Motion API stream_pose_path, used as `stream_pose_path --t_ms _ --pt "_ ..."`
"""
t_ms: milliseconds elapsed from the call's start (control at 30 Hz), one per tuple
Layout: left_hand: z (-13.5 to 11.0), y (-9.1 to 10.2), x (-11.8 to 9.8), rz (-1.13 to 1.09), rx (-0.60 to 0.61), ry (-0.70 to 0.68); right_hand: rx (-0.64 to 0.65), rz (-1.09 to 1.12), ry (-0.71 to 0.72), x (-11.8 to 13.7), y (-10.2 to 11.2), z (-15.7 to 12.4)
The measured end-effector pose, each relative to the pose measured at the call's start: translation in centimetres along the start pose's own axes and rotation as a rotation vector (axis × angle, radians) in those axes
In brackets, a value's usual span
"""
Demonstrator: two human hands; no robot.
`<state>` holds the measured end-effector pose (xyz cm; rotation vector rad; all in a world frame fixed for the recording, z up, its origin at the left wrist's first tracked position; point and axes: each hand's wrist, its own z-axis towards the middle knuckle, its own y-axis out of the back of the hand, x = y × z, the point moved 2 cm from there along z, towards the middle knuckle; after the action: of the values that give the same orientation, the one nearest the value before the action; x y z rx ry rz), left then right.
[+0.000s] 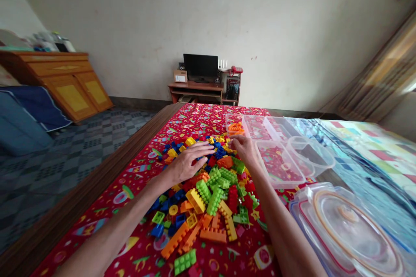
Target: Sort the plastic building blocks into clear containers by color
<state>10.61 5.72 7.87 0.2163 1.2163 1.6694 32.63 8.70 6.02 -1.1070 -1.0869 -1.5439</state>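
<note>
A loose pile of toy building blocks (214,199) in green, orange, yellow, blue and red lies on the red patterned cloth. Over the far left part of the pile is my left hand (190,162), its fingers stretched out above blue and yellow blocks. My right hand (244,150) is at the pile's far right edge, beside a clear divided plastic box (281,184). Its fingers are bent together, and whatever may be between them is hidden. Several orange blocks (236,128) sit in the box's far left compartment, just beyond the right hand.
A round clear container (310,156) stands at the divided box's right side. Clear plastic lids (349,229) are stacked at the near right. Blue and patchwork fabric (367,160) lies to the right. Across the room stand a desk (195,88) with a monitor (200,67) and a wooden cabinet (68,82).
</note>
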Motion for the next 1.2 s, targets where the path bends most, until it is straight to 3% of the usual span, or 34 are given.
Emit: stream_pose_path --t_ms 100,200,433,667,833,967,1133,1200 --pt "1.8 -2.1 -1.0 0.026 0.127 -0.034 0.073 -0.119 0.057 -1.0 -0.8 -0.3" --pt "2.9 -3.0 0.7 0.101 0.143 0.031 0.068 -0.316 0.161 -1.0 -1.2 -0.9" --pt "3.1 -1.2 5.5 0.118 0.164 0.224 0.012 -0.665 0.228 -0.4 -1.7 -2.1" --pt "3.1 1.1 6.7 0.242 0.134 0.317 0.000 -0.699 0.252 -0.6 -1.8 -2.0" --pt "3.3 1.2 7.1 0.292 0.141 0.234 -0.007 -0.703 0.245 -0.5 -1.9 -2.1" --pt "4.2 1.8 8.6 0.297 0.091 0.175 0.000 -0.706 0.236 -0.5 -1.8 -2.2" --pt "4.8 2.0 10.7 0.261 0.299 0.244 0.014 -0.705 0.237 -0.6 -1.9 -2.1" --pt "4.7 1.8 10.9 0.279 0.331 0.251 0.015 -0.706 0.223 -0.6 -1.9 -2.1"
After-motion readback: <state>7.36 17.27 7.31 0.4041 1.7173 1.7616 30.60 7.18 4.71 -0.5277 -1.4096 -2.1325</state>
